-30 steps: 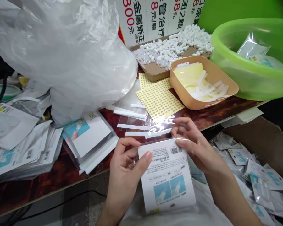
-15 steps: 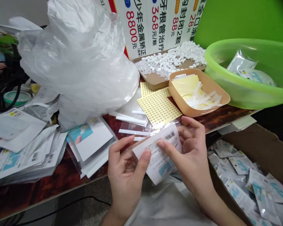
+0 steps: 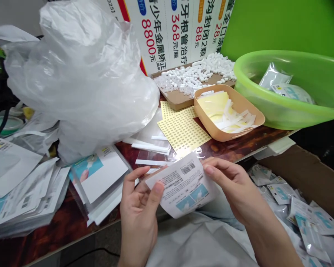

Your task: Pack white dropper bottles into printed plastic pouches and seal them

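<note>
The printed card [image 3: 175,185] is tilted above the lap [image 3: 200,241], near the table [image 3: 228,150] edge, gripped at its left side between the left hand's [image 3: 140,215] thumb and fingers and pinched at its upper right corner by the right hand [image 3: 236,189]. From it, yellow sticker sheets [image 3: 183,133] lie at twelve o'clock, the orange bin [image 3: 208,126] at one, the green basin [image 3: 247,100] at two, the plastic bag [image 3: 86,85] at ten.

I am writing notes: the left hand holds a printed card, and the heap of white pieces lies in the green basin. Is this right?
Not quite: the left hand holds a printed card, but the head view shows the heap in the brown tray, not the basin.
</note>
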{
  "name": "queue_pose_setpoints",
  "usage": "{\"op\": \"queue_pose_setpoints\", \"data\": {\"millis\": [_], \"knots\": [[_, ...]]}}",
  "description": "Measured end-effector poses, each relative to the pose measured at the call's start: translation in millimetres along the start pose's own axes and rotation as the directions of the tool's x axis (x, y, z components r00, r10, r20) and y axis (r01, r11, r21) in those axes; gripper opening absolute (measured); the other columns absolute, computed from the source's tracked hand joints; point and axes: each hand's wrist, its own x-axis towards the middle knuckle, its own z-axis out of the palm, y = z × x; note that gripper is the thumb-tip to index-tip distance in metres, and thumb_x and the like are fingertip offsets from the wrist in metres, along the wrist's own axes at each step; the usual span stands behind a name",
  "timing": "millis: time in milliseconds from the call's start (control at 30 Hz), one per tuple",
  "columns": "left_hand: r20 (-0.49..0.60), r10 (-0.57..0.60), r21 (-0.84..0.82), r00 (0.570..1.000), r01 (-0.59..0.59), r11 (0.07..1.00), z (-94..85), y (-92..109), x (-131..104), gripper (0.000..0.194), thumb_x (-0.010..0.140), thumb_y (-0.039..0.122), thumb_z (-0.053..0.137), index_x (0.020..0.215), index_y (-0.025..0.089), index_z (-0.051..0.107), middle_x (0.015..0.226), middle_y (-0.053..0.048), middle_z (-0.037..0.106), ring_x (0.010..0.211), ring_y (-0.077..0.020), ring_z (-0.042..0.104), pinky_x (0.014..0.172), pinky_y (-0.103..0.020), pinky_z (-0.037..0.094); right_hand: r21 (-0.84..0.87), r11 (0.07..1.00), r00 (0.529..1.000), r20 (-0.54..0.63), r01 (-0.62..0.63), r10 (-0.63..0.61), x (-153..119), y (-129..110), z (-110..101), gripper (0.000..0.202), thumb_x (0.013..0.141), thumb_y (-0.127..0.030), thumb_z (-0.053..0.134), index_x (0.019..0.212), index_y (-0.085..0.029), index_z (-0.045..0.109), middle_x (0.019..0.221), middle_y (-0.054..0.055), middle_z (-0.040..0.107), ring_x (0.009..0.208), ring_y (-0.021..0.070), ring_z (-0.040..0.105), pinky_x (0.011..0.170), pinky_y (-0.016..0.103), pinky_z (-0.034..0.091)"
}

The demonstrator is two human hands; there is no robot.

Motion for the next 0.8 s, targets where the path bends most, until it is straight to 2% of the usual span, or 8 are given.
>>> {"op": "queue_pose_setpoints", "data": {"millis": [100, 200, 300, 367, 433, 600, 733, 800], "knots": [[0.054, -0.055, 0.03, 0.997, 0.053, 0.998, 0.7, 0.8, 0.6, 0.04, 0.078, 0.026, 0.078, 0.109, 0.028, 0.052, 0.088, 0.001, 0.077, 0.085, -0.0185, 0.074, 0.077, -0.029, 0.06, -0.018, 0.999, 0.999, -0.012, -0.03, 0.03, -0.4, 0.7, -1.1, 0.025, 0.089, -0.043, 0.064, 0.078, -0.021, 0.064, 0.074, -0.001, 0.058, 0.069, 0.0127, 0.049, 0.059, 0.023, 0.04], [0.143, -0.106, 0.058, 0.984, 0.098, 0.993, 3.3, 0.2, 0.0, 0.047, 0.075, 0.02, 0.08, 0.11, 0.03, 0.05, 0.096, 0.003, 0.077, 0.087, -0.0164, 0.074, 0.075, -0.024, 0.06, -0.188, 0.981, 0.981, -0.178, 0.047, -0.081, -0.4, 2.2, 6.2, 0.025, 0.093, -0.041, 0.056, 0.077, -0.021, 0.058, 0.07, -0.002, 0.051, 0.064, 0.0131, 0.044, 0.055, 0.025, 0.035], [0.149, -0.129, 0.107, 0.98, 0.114, 0.988, 8.7, -0.5, -2.6, 0.051, 0.072, 0.017, 0.082, 0.109, 0.032, 0.05, 0.101, 0.004, 0.075, 0.088, -0.0141, 0.074, 0.076, -0.02, 0.059, -0.48, 0.853, 0.88, -0.292, 0.203, -0.374, 1.2, 3.5, 15.4, 0.02, 0.096, -0.029, 0.05, 0.078, -0.022, 0.053, 0.073, -0.001, 0.051, 0.066, 0.0143, 0.046, 0.059, 0.028, 0.035], [0.128, -0.117, 0.151, 0.985, 0.097, 0.984, 10.9, 0.8, -4.4, 0.051, 0.072, 0.018, 0.081, 0.11, 0.032, 0.051, 0.098, 0.004, 0.074, 0.083, -0.0124, 0.073, 0.074, -0.018, 0.058, -0.605, 0.744, 0.808, -0.266, 0.284, -0.525, 3.0, 3.7, 18.7, 0.018, 0.096, -0.021, 0.046, 0.079, -0.022, 0.049, 0.075, 0.0, 0.05, 0.068, 0.0146, 0.047, 0.062, 0.029, 0.037], [0.152, -0.088, 0.212, 0.984, 0.055, 0.976, 9.6, 4.6, -4.2, 0.05, 0.071, 0.019, 0.082, 0.109, 0.032, 0.053, 0.089, 0.006, 0.072, 0.076, -0.0098, 0.07, 0.07, -0.014, 0.056, -0.673, 0.66, 0.782, -0.193, 0.334, -0.593, 4.7, 2.9, 19.0, 0.016, 0.096, -0.017, 0.044, 0.08, -0.022, 0.045, 0.077, 0.001, 0.048, 0.068, 0.0151, 0.047, 0.062, 0.03, 0.036], [0.377, -0.138, 0.4, 0.916, -0.026, 0.916, 0.2, 25.2, 10.7, 0.047, 0.074, 0.04, 0.08, 0.115, 0.036, 0.058, 0.08, 0.004, 0.068, 0.082, -0.0135, 0.068, 0.075, -0.017, 0.055, -0.731, 0.57, 0.869, 0.066, 0.377, -0.491, 4.5, -1.6, 13.9, 0.016, 0.096, -0.016, 0.038, 0.082, -0.023, 0.041, 0.079, 0.002, 0.046, 0.067, 0.0163, 0.047, 0.058, 0.031, 0.034], [0.488, -0.317, 0.536, 0.814, 0.007, 0.844, 4.5, 39.2, 28.3, 0.043, 0.08, 0.049, 0.071, 0.118, 0.033, 0.062, 0.109, -0.005, 0.071, 0.094, -0.0204, 0.069, 0.077, -0.024, 0.058, -0.758, 0.502, 0.86, 0.149, 0.416, -0.488, 0.6, -3.2, 13.3, 0.014, 0.097, -0.016, 0.041, 0.085, -0.022, 0.043, 0.081, 0.003, 0.048, 0.069, 0.017, 0.047, 0.057, 0.031, 0.033], [0.477, -0.296, 0.537, 0.828, -0.008, 0.844, 6.4, 39.3, 33.7, 0.038, 0.08, 0.046, 0.072, 0.115, 0.031, 0.065, 0.106, -0.005, 0.073, 0.091, -0.0202, 0.071, 0.074, -0.023, 0.058, -0.733, 0.536, 0.855, 0.119, 0.418, -0.504, -0.1, -1.9, 13.9, 0.014, 0.097, -0.015, 0.041, 0.085, -0.023, 0.044, 0.081, 0.002, 0.047, 0.07, 0.0166, 0.047, 0.059, 0.031, 0.034]]}}
